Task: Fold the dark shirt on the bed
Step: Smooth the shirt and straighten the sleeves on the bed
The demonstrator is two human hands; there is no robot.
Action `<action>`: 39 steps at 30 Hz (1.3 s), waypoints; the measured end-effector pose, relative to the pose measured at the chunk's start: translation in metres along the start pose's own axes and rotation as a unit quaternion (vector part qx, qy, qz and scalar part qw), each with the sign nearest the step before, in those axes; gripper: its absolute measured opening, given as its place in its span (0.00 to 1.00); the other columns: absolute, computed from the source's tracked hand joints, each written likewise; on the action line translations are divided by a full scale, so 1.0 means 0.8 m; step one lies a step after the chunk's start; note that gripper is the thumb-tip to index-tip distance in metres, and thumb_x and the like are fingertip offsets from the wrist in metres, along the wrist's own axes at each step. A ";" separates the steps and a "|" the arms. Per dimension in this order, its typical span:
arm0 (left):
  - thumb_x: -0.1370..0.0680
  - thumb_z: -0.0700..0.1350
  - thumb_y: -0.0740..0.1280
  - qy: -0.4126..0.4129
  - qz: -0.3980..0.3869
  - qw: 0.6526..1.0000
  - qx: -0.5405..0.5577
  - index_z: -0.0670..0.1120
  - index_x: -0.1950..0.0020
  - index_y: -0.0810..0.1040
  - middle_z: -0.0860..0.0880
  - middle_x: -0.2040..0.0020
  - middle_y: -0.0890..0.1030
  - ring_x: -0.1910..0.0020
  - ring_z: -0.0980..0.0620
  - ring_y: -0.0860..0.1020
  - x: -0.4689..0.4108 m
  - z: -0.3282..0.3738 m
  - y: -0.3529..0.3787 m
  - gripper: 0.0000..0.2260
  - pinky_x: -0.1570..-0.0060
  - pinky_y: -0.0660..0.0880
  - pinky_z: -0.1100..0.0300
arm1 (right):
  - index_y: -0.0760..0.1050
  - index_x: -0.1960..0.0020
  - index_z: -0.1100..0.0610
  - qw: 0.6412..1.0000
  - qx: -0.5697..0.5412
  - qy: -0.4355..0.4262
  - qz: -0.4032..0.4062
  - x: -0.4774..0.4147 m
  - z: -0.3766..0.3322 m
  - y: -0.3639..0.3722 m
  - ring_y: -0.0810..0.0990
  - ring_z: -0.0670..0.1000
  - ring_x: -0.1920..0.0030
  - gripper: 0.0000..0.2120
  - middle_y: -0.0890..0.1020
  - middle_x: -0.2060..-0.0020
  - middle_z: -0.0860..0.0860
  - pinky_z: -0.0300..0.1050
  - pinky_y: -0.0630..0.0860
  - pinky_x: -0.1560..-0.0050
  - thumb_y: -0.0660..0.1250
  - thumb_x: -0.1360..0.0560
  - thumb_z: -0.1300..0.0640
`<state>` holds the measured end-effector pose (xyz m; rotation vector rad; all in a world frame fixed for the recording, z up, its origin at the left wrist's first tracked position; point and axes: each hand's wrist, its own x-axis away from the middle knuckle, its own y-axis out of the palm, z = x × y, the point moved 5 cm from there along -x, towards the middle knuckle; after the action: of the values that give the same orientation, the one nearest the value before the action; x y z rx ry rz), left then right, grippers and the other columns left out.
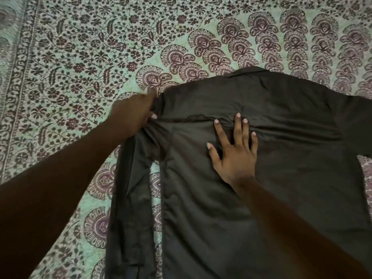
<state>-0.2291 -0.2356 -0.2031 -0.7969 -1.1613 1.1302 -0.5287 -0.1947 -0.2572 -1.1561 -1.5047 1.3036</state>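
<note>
On the left, the left hand is gripping the dark shirt at its shoulder, fingers curled into the cloth though blur is hiding the exact hold, and the left sleeve is lying turned down beside the body. In the middle, the right hand is pressing flat, fingers spread, pinning the shirt's back to the bed. The folding is looking barely begun: the right sleeve is stretching out unfolded, and the body is lying full length.

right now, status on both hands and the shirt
Left hand grips the dark shirt at its shoulder. Right hand flat, pressing its back. Shirt spread on the bedspread, not yet folded.
</note>
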 end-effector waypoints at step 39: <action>0.21 0.70 0.57 0.114 -0.057 0.990 -0.059 0.48 0.15 0.43 0.50 0.15 0.40 0.16 0.47 0.44 0.033 0.098 0.066 0.44 0.19 0.52 0.42 | 0.56 0.17 0.45 0.995 -0.032 -0.089 -0.033 0.004 -0.016 0.004 0.50 0.55 0.16 0.31 0.51 0.16 0.51 0.64 0.54 0.20 0.49 0.17 0.37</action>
<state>-0.3178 -0.2009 -0.2248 -0.9135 -1.0742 0.8571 -0.5164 -0.1885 -0.2587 -1.0437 -1.7087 1.3515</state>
